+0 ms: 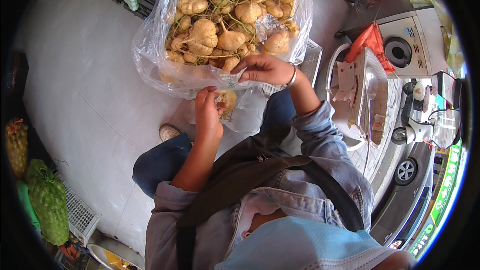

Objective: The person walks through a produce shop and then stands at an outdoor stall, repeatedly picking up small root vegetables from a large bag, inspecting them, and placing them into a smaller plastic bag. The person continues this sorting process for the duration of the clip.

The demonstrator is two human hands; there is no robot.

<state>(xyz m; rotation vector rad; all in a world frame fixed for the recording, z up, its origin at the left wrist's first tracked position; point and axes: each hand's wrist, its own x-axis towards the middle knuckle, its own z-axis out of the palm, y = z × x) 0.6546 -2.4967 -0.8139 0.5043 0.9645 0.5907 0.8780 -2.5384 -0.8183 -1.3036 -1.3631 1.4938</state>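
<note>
A large clear plastic bag [150,50] of brown jicama roots [202,37] with thin stringy stems stands in front of me. My right hand [268,69], with a bangle on its wrist, pinches the bag's near rim between thumb and fingers. Below that rim is my left hand [210,110], its fingers loosely bent and apart, with nothing visible between them. Just beyond its fingertips a single jicama root [227,101] shows against a smaller clear plastic bag [245,110]. Whether the left fingers touch that root is unclear.
A white plastic crate [311,62] shows beside the large bag. To the right are a round metal basin [332,82], a torn carton [369,93] and a red plastic bag [371,47]. Green produce in a net bag [47,202] lies at the left. Outside stand a scooter [423,129] and a car [397,198].
</note>
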